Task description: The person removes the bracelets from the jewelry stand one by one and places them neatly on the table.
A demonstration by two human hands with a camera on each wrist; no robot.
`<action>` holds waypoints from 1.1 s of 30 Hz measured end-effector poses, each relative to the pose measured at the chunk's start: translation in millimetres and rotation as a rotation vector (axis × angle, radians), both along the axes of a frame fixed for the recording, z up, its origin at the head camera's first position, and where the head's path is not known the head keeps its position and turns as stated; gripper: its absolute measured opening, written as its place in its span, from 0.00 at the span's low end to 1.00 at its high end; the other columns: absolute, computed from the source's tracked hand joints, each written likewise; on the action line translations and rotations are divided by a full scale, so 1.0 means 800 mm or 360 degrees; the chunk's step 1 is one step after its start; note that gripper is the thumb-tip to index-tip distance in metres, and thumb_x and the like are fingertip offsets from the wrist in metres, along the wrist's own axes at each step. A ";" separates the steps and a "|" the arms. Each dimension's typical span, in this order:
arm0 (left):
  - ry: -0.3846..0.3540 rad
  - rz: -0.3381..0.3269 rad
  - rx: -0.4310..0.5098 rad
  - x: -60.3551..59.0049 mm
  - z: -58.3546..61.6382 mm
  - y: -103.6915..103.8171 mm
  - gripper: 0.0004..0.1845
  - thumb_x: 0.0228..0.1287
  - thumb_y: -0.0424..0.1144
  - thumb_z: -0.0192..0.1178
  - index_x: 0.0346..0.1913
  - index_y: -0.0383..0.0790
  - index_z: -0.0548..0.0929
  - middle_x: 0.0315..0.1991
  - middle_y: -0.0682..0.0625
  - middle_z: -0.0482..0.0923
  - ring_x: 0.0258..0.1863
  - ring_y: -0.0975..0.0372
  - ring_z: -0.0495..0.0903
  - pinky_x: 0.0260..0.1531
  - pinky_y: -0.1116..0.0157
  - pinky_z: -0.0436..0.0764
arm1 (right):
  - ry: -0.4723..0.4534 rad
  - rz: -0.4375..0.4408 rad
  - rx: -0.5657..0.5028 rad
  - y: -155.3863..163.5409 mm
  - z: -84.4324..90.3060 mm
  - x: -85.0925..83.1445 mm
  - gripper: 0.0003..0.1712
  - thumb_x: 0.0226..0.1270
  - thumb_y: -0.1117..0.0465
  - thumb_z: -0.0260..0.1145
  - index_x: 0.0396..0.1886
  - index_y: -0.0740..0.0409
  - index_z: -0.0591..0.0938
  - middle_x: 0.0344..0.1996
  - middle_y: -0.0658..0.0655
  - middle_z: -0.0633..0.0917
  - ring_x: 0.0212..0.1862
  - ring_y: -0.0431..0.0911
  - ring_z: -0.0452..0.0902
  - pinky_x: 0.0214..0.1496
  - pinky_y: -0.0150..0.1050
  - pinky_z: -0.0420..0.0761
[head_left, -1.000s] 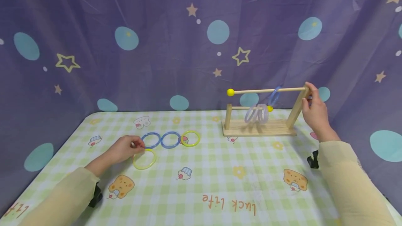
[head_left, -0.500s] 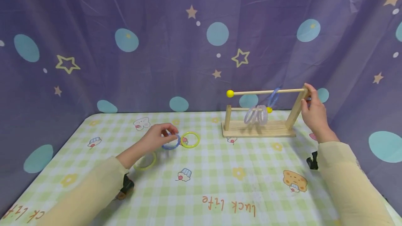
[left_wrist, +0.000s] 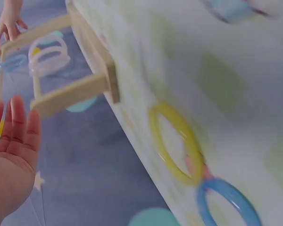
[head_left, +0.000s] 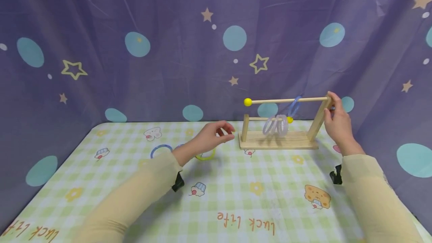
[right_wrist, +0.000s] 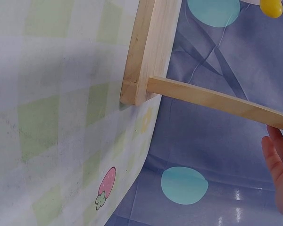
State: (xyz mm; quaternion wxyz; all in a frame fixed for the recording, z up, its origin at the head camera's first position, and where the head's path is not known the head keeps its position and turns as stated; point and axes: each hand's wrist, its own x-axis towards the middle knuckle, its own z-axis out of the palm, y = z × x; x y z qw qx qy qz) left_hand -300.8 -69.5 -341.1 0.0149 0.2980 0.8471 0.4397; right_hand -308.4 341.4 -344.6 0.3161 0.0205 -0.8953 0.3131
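Note:
My left hand [head_left: 216, 136] is over the table just left of a wooden stand [head_left: 278, 143]. Its fingers are loosely bent, with a gap to the thumb and no ring visible in them; the left wrist view shows the fingers [left_wrist: 20, 125] extended. My right hand [head_left: 339, 123] grips the top of the stand's tall post [right_wrist: 217, 101]. A blue ring [head_left: 294, 106] hangs on the upper rod, and pale clear rings [head_left: 277, 126] hang on the lower one. Below my left hand, a yellow ring [left_wrist: 174, 141] lies against a blue ring [left_wrist: 228, 200].
Another blue ring [head_left: 161, 147] lies on the checked tablecloth [head_left: 229, 190], partly behind the left sleeve [head_left: 148, 183]. Yellow balls [head_left: 248, 102] cap the rod ends. A purple curtain [head_left: 168, 48] with stars and dots stands behind the table.
My left hand has moved right, from beside the rings at the left to near the stand, and its fingers have spread. The left sleeve now hides the lower yellow ring. My right hand stays on the post.

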 end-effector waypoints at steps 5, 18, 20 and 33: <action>0.0025 -0.0069 0.0090 -0.006 0.007 0.036 0.10 0.66 0.37 0.64 0.47 0.39 0.82 0.40 0.51 0.81 0.34 0.61 0.78 0.36 0.66 0.78 | 0.0018 0.0007 0.0002 -0.001 -0.001 -0.001 0.32 0.75 0.68 0.48 0.75 0.49 0.56 0.54 0.76 0.73 0.48 0.69 0.73 0.39 0.60 0.71; -0.0063 0.0004 0.0258 -0.028 0.023 0.109 0.18 0.66 0.44 0.65 0.57 0.47 0.79 0.50 0.57 0.78 0.36 0.63 0.78 0.35 0.67 0.79 | 0.0020 0.0002 -0.0001 -0.002 0.000 0.001 0.32 0.75 0.68 0.48 0.75 0.48 0.55 0.56 0.73 0.73 0.50 0.68 0.73 0.40 0.61 0.71; -0.0069 0.0029 0.0299 -0.032 0.023 0.120 0.20 0.65 0.44 0.65 0.59 0.47 0.78 0.52 0.56 0.78 0.35 0.63 0.78 0.35 0.67 0.80 | 0.0013 0.0008 -0.0003 -0.003 0.000 0.001 0.32 0.75 0.68 0.48 0.75 0.48 0.55 0.56 0.74 0.73 0.50 0.69 0.73 0.40 0.61 0.71; -0.0071 0.0076 0.0415 -0.046 0.020 0.176 0.20 0.66 0.44 0.64 0.59 0.46 0.79 0.57 0.51 0.78 0.35 0.66 0.78 0.35 0.71 0.78 | 0.0030 0.0013 -0.0020 -0.002 0.000 0.000 0.32 0.75 0.68 0.48 0.75 0.49 0.56 0.56 0.74 0.72 0.51 0.69 0.73 0.42 0.62 0.70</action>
